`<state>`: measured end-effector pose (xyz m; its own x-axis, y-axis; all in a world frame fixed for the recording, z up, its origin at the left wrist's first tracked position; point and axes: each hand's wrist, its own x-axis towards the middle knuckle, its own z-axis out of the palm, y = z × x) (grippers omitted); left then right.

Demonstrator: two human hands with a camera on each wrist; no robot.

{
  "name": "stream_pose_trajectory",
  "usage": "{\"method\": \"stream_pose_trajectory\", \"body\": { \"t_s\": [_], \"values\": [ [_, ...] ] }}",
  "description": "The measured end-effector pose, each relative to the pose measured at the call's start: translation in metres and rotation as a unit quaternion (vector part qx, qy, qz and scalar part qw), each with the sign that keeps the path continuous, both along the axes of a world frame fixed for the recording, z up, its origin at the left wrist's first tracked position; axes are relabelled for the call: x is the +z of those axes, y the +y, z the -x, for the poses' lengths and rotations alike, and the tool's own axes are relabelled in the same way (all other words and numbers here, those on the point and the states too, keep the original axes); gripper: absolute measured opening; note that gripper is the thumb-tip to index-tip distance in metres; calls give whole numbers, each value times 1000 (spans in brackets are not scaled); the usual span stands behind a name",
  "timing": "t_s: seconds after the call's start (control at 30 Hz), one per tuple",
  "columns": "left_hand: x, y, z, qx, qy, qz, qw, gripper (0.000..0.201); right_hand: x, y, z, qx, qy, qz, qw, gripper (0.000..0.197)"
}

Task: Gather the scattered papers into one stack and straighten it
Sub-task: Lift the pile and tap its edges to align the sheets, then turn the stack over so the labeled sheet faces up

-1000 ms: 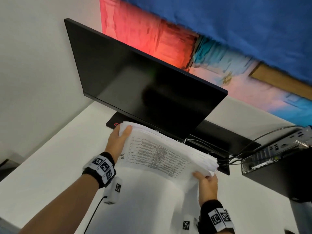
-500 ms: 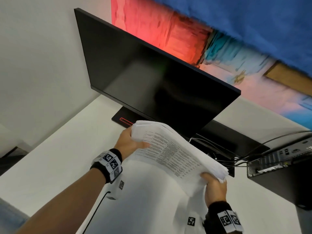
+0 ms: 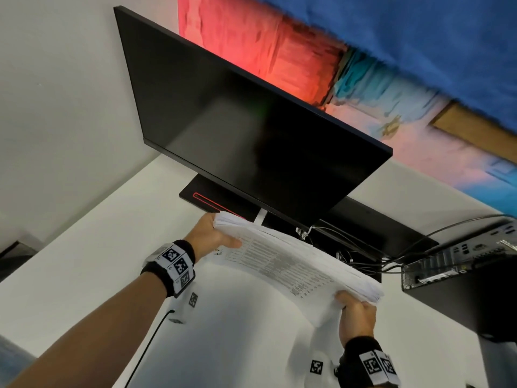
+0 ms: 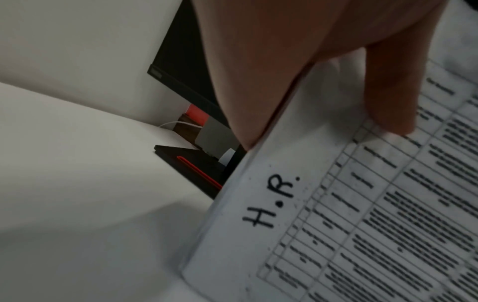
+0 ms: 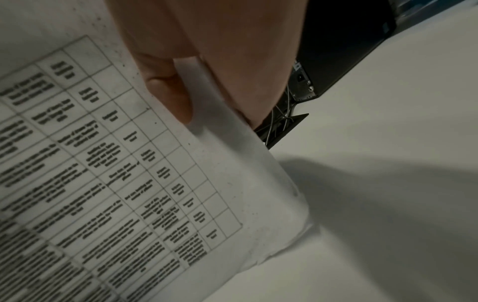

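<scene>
- Head view: thick paper stack (image 3: 293,261) held up off the white desk (image 3: 84,261), in front of the black monitor (image 3: 237,130), tilted with its left end higher than its right.
- Left hand (image 3: 208,238) grips the stack's left short end; thumb on the top sheet, fingers hidden under it.
- Right hand (image 3: 356,310) grips the right short end; thumb on top near the corner, fingers curled underneath.
- Stack looks gathered, no loose sheets seen on the desk; far long edge a bit fanned, so squaring probably still to do.
- Handling guess: many thin sheets, fair weight together, floppy; middle bows between the two grips. Sheets slide on each other, so a loose grip lets them fan or spill.
- Best hold, in my judgement: both short ends, thumb above and fingers below, loosening slightly only when tapping an edge on the desk.
- Left wrist view: left thumb (image 4: 390,92) pressed flat on the printed table page marked "H.R."; palm against the stack's edge. Fingers below not visible, cannot tell their spread.
- Right wrist view: right thumb (image 5: 168,85) pinches the top sheets at the edge, which curl up slightly beside it; rest of the fingers hidden behind the paper.
- Black computer case (image 3: 461,275) and cables (image 3: 363,247) sit just right of the stack, apart from it.
</scene>
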<state>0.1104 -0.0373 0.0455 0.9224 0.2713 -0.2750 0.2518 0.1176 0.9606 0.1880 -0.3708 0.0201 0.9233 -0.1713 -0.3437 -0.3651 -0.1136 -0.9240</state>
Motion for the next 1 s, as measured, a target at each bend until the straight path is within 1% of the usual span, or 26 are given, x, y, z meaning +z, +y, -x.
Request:
{"method": "stream_pose_trajectory", "body": {
  "t_s": [0.1, 0.2, 0.3, 0.4, 0.47, 0.57, 0.6, 0.67, 0.73, 0.83, 0.87, 0.9, 0.93, 0.97, 1.0],
  "values": [
    [-4, 3, 2, -3, -10, -1, 1000, 46, -3, -4, 1, -11, 5, 2, 1000, 40],
    [-10, -4, 2, 11, -16, 5, 1000, 54, -2, 0, 5, 3, 22, -3, 1000, 35],
    [-10, -7, 3, 3, -22, -23, 999, 40, 1, 1, 4, 6, 17, -6, 1000, 32],
    [-12, -2, 5, 3, -33, -41, 999, 43, -3, -3, 1, 3, 11, 2, 1000, 34],
    [-13, -2, 6, 1, -21, -28, 999, 41, -3, -4, 2, 11, 16, -7, 1000, 37],
    [-13, -5, 5, -4, -12, -25, 1000, 33, 0, -3, 3, 38, 10, 4, 999, 26],
    [-12, -5, 5, 2, -16, -25, 1000, 34, 3, -2, 4, 49, 3, 1, 999, 28],
    [-10, -5, 6, 10, -27, -24, 999, 37, 6, -2, 4, 59, -4, 1, 998, 35],
    [-4, -9, 7, 25, -36, -20, 999, 38, 7, -1, 4, 43, -2, -18, 999, 44],
    [15, -18, 4, 79, -57, -3, 995, 32, 20, 2, 2, 39, -9, -26, 999, 48],
    [23, -19, 3, 89, -72, -15, 993, 30, 28, 4, 2, 35, -19, -19, 999, 54],
    [34, -19, 0, 94, -88, -48, 990, 29, 39, 7, 3, 29, -39, -5, 999, 65],
    [47, -19, -3, 91, -108, -103, 985, 27, 52, 10, 6, 25, -78, 22, 996, 80],
    [62, -19, -6, 79, -133, -175, 972, 29, 66, 16, 9, 30, -132, 58, 989, 95],
    [78, -21, -9, 60, -166, -266, 948, 34, 81, 23, 13, 56, -194, 93, 975, 105]
  ]
}}
